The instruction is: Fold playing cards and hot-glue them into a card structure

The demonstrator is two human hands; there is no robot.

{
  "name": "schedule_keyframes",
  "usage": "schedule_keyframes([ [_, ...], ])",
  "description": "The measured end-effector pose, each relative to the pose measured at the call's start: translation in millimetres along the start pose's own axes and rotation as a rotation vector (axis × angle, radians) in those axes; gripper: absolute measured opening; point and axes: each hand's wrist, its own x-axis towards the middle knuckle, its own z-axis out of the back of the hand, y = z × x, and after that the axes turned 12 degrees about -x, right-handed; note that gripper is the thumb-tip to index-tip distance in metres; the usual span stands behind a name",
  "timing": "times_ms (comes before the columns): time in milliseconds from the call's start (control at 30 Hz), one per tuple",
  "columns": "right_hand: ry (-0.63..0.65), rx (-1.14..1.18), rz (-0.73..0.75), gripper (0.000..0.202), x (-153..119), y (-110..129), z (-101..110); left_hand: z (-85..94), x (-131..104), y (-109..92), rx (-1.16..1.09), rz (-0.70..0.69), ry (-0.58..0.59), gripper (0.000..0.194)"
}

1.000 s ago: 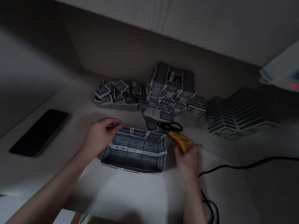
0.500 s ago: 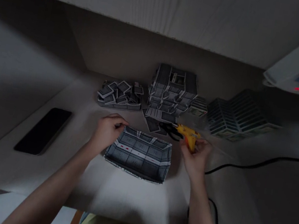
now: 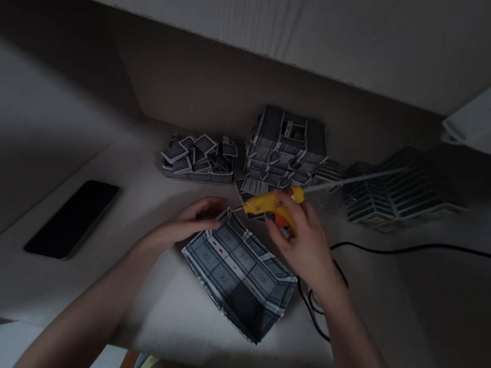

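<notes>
A yellow glue gun [image 3: 265,204] with an orange trigger is gripped in my right hand [image 3: 305,234]; its nozzle points left at the upper left corner of a grey patterned open box [image 3: 233,260]. A long pale glue stick [image 3: 353,179] sticks out of its rear. My left hand [image 3: 195,220] pinches that same corner of the box, thumb toward the rim. The box lies tilted clockwise on the table, its inside facing up.
Behind stand a small box of loose grey pieces [image 3: 198,158], a stacked grey patterned model [image 3: 286,144] and greenish card stacks [image 3: 397,192]. A black phone [image 3: 72,219] lies left. A black cable [image 3: 404,241] runs right. A shelf [image 3: 254,11] hangs overhead.
My right hand has lifted the glue gun and brought it left, nozzle to the box corner. The box has turned clockwise and shifted right. My left hand has moved slightly right with its corner.
</notes>
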Motion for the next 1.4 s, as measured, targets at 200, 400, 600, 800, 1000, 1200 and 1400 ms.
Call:
schedule_keyframes([
  [200,0.069,-0.477,0.169,0.045,9.4,7.2,-3.0,5.3,2.4,-1.1,-0.004,0.157,0.001,0.046],
  [400,0.077,-0.646,0.281,0.054,18.0,16.3,6.4,1.6,1.0,-0.4,0.135,0.172,-0.138,0.038],
  [600,0.049,-0.698,0.352,0.056,21.3,21.0,5.1,-0.8,-1.8,-0.9,0.18,0.122,-0.118,0.032],
  [800,0.035,-0.715,0.393,0.05,21.1,27.3,4.1,-1.4,-2.3,-2.3,0.175,0.129,-0.116,0.032],
  [1000,0.009,-0.702,0.431,0.049,20.4,30.8,5.2,-1.2,-1.9,-1.5,0.185,0.117,-0.127,0.031],
  [1200,-0.009,-0.697,0.444,0.047,20.1,29.8,4.8,-0.4,-2.4,-2.4,0.215,0.115,-0.128,0.031],
  [1400,-0.017,-0.685,0.441,0.049,19.7,29.3,5.1,-0.1,-2.7,-2.4,0.234,0.105,-0.123,0.032],
])
